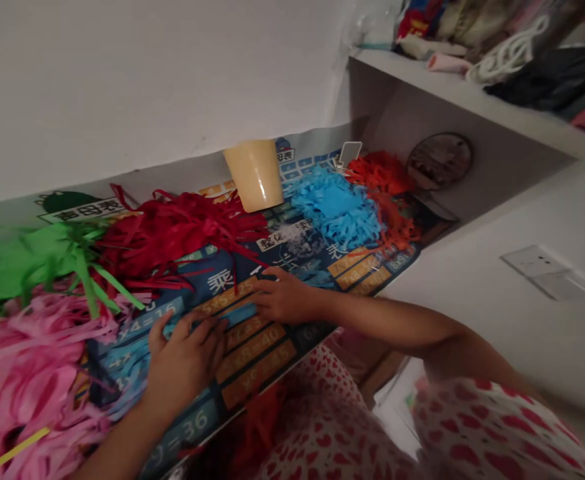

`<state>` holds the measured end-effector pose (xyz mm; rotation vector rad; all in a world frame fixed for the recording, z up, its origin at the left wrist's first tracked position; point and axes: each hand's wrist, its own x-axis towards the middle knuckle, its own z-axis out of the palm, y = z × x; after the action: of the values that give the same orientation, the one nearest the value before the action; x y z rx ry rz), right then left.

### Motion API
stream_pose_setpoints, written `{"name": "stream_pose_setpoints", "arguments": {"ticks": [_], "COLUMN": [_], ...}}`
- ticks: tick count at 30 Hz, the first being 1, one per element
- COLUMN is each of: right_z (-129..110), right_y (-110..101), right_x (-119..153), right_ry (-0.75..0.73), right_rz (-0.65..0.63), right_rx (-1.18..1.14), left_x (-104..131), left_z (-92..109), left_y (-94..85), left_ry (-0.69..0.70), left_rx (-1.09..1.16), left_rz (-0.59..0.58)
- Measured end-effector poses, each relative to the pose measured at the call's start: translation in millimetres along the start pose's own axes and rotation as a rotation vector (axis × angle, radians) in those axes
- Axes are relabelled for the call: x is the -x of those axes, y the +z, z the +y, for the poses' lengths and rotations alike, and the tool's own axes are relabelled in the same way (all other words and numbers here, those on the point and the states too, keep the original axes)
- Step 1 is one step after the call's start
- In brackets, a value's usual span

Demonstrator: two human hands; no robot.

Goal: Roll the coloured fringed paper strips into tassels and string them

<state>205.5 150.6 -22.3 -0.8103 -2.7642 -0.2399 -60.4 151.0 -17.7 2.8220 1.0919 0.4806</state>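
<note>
My left hand (185, 350), its fingers curled together, is on one end of a flat blue strip (241, 315) above the printed table mat. At the strip's other end are the closed fingers of my right hand (285, 298). The strip spans the short gap between the two hands; the fingertips' exact grip is partly hidden. More loose blue strips (135, 383) lie beside and under my left hand. The mat (260, 367) carries multiplication sums and Chinese characters.
Fringed bunches surround the hands: pink (27, 373), green (32, 260), dark red (177, 223), bright blue (340, 207) and orange-red (385, 173). A yellow cup (255, 177) stands near the wall. A round mirror (440, 160) is under a cluttered shelf (452, 113). A wall socket (545, 267) is right.
</note>
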Motion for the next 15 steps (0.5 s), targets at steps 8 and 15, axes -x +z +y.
{"name": "stream_pose_setpoints", "arguments": {"ticks": [8, 15], "right_z": [2.6, -27.3], "right_y": [-6.3, 2.7], "right_x": [-24.8, -23.2], "right_ry": [0.222, 0.251], "right_rz": [-0.017, 0.028], "right_rx": [0.035, -0.059], "left_x": [-14.6, -1.2], "left_z": [2.6, 1.0], "left_y": [-1.0, 1.8], "left_ry": [0.071, 0.072], "left_rx": [-0.161, -0.157], "left_rz": [0.043, 0.048]}}
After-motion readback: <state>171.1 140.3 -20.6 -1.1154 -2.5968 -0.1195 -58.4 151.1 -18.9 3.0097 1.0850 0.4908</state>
